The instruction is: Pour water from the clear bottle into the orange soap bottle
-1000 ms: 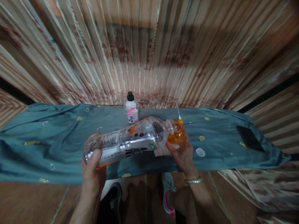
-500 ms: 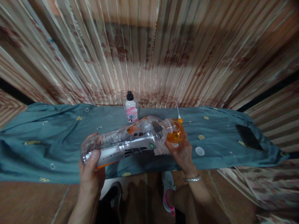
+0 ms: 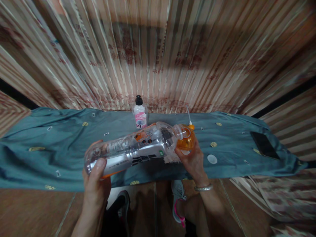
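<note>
A large clear bottle (image 3: 148, 149) lies tilted in the air above the middle of the tabletop (image 3: 234, 148), toward the front edge, its mouth end the higher. The left hand (image 3: 95, 179) clamps its base, thumb across the near side; the other fingers pass mostly out of sight behind the plastic. The right hand (image 3: 194, 161) has its fingers clamped around a small orange container (image 3: 186, 144) at the bottle's mouth; the fingertips are hidden, and whether the thumb also touches the bottle's neck cannot be told. The mouth overlaps the container in view, so contact between them is unclear. A thin white tube (image 3: 189, 116) rises from the container's top, its tip faint against the curtain (image 3: 158, 49).

Under the neck shows a pale patch (image 3: 171, 159), mostly covered and hard to identify. A black-capped bottle (image 3: 140, 117) with a pink label stands near the back edge, its small print illegible. A white disc (image 3: 212, 159) lies right of the right hand, and a dark phone (image 3: 265, 144) near the right edge. Below the front edge, two shoes (image 3: 178, 191) are partly visible; both forearms are cut off by the frame.
</note>
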{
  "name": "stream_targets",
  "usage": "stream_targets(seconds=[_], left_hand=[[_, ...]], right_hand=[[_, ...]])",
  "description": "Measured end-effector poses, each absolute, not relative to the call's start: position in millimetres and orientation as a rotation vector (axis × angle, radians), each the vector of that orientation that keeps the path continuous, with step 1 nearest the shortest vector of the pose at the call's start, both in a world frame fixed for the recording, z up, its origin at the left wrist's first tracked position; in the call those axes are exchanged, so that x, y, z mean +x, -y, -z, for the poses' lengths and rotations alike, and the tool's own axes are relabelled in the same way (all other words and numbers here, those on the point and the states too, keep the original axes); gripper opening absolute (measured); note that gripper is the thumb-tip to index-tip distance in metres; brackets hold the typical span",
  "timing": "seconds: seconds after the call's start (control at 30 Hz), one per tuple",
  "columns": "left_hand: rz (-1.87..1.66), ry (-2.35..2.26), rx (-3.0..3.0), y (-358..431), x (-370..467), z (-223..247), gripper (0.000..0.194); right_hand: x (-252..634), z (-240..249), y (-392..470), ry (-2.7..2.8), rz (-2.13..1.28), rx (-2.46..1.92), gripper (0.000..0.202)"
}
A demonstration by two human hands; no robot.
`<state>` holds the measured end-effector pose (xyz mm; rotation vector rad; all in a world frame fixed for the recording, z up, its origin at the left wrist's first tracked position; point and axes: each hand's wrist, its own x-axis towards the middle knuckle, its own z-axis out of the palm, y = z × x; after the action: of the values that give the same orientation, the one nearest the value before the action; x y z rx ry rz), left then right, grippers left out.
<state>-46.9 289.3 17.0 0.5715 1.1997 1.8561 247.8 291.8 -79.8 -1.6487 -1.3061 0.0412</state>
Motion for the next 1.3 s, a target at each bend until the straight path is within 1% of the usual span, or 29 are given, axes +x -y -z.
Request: stream_targets(seconds=[0.27,0.53,0.77,0.9,0.97,1.07,1.3], left_hand=[[-1.876,-1.216,0.556,-289.3,-45.9,-20.7,0.072],[-1.887,-1.204,0.596,-289.0,-46.9,-19.2,0.069],[-1.873,-1.199,0.625,-288.6,-49.1,-15.0,0.068],[-1.873,-1.205,0.595,-288.9,-48.4,-16.7,0.071],[-1.876,-1.198,0.595,-288.8,-47.6,-17.9,0.072],[-1.871,-1.184,0.605,-288.2,-46.3,-18.7,0.070],[-1.847,-1.182,0.622,-288.4,-45.0,-14.8,0.066]], right_hand=[[247.0,76.4,-291.5,1.297,-0.033,-1.665,0.091],[247.7,79.4,-292.0,1.296,-0.037,-1.671,0.093],[246.9,76.2,-291.8,1.313,-0.050,-1.661,0.088],[245.9,74.1,-291.9,1.302,-0.063,-1.658,0.087],[244.8,72.5,-292.1,1.301,-0.065,-1.657,0.083],[243.6,70.4,-292.3,1.306,-0.044,-1.650,0.080],[244.8,69.4,-292.7,1.306,-0.050,-1.658,0.082]])
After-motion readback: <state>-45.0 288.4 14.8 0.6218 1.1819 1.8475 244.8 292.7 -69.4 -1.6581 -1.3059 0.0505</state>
